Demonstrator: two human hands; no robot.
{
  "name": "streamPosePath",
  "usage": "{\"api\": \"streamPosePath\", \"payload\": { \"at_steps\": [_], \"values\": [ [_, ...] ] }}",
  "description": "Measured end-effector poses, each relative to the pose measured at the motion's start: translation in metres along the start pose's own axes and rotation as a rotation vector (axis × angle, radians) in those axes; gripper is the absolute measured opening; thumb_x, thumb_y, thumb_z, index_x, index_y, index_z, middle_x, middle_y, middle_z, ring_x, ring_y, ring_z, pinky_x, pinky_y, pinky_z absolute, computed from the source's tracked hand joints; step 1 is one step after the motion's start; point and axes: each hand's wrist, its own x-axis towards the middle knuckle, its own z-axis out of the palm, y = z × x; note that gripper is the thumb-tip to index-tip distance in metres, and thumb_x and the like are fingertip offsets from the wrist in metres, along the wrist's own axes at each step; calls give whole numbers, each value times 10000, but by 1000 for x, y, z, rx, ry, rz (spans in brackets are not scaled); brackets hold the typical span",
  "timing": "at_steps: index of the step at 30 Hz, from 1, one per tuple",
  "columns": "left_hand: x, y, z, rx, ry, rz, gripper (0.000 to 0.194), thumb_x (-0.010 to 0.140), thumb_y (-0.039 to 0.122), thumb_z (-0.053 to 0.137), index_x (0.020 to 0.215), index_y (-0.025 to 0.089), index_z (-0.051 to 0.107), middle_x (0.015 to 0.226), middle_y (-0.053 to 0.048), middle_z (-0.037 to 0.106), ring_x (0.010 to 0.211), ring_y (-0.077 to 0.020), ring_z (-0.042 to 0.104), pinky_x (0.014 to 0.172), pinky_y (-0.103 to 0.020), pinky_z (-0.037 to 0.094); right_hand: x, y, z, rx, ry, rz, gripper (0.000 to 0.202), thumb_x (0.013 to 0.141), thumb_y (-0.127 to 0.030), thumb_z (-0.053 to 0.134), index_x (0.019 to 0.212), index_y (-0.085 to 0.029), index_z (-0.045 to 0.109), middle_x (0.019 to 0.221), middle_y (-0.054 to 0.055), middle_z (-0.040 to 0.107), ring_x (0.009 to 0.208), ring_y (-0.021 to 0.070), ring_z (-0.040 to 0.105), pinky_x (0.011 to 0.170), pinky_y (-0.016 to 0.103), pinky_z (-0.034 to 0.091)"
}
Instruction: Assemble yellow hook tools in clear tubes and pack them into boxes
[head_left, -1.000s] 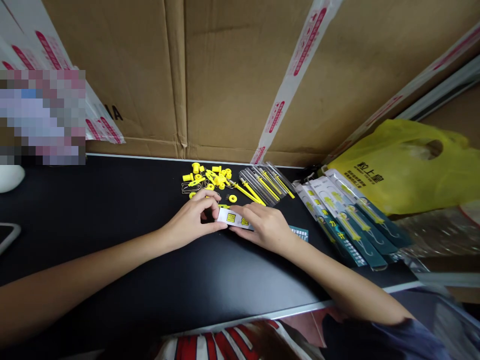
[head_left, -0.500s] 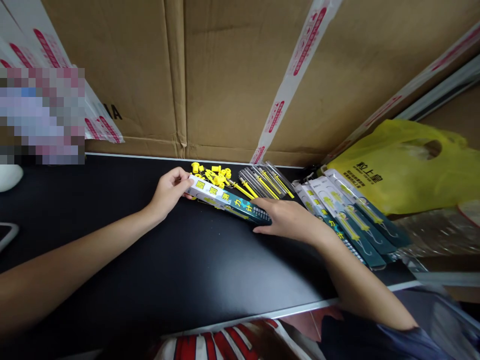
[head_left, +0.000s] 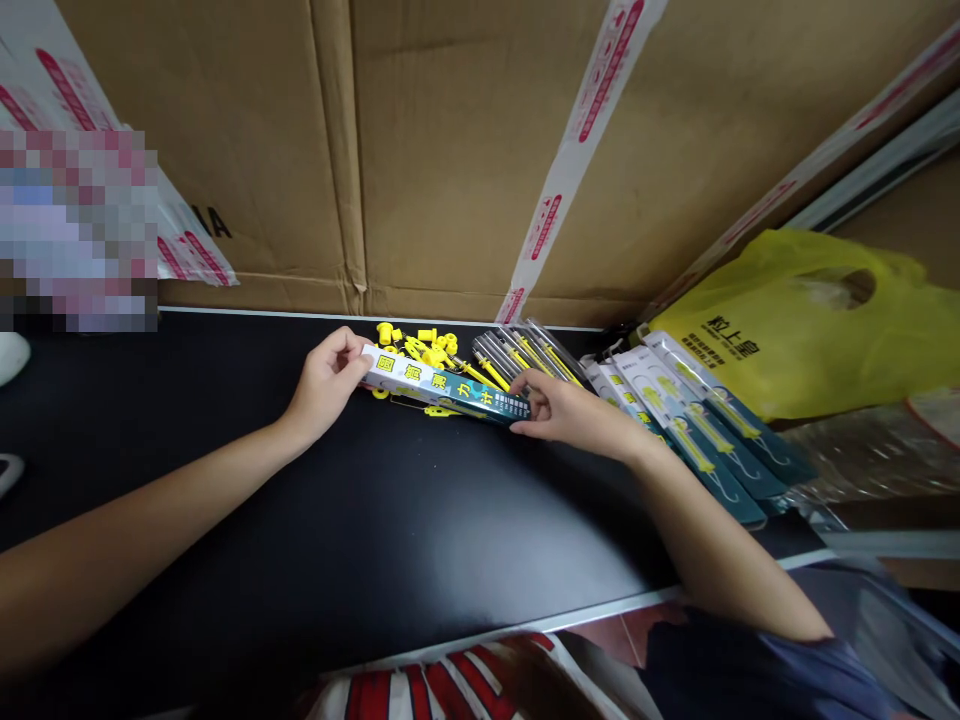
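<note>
A long narrow box [head_left: 448, 385], white at its left end and dark teal at its right, is held over the black table [head_left: 420, 530] with its printed side up. My left hand [head_left: 330, 380] pinches the white end between thumb and fingers. At the teal end, my right hand [head_left: 551, 405] has its thumb and fingers round the tip. Small yellow plastic parts [head_left: 433, 352] lie just behind the box, a few of them showing at its front edge. Clear tubes with yellow rods [head_left: 525, 355] lie side by side behind my right hand.
Several packaged boxes with hooked yellow gauges [head_left: 705, 430] lie at the right, beside a yellow plastic bag [head_left: 795, 330]. Large taped cardboard [head_left: 450, 150] stands along the table's back edge. A white rounded object [head_left: 11, 357] is at the far left.
The box has turned a little flatter, its right end now higher in view. My right hand has shifted up and its fingers are more curled at the box's end. The view has shifted slightly.
</note>
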Motion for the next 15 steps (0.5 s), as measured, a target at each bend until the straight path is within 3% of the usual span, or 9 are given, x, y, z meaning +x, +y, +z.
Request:
{"api": "streamPosePath", "payload": {
  "at_steps": [8,15],
  "values": [
    [11,11,-7,-105,56,-49,314,709,291,656,658,188,364,808,-2,553,769,-137,603,524,-201,553,12,0,11,45,385,-35,387,756,-402,676,1066,-184,598,634,-36,499,550,138,488,522,244,379],
    [13,8,-8,-72,36,-39,307,711,268,657,658,181,367,875,-10,568,799,-137,626,544,-195,566,16,5,11,-132,491,-100,410,796,-476,625,1083,-183,622,670,15,601,565,170,541,535,265,398]
  ]
}}
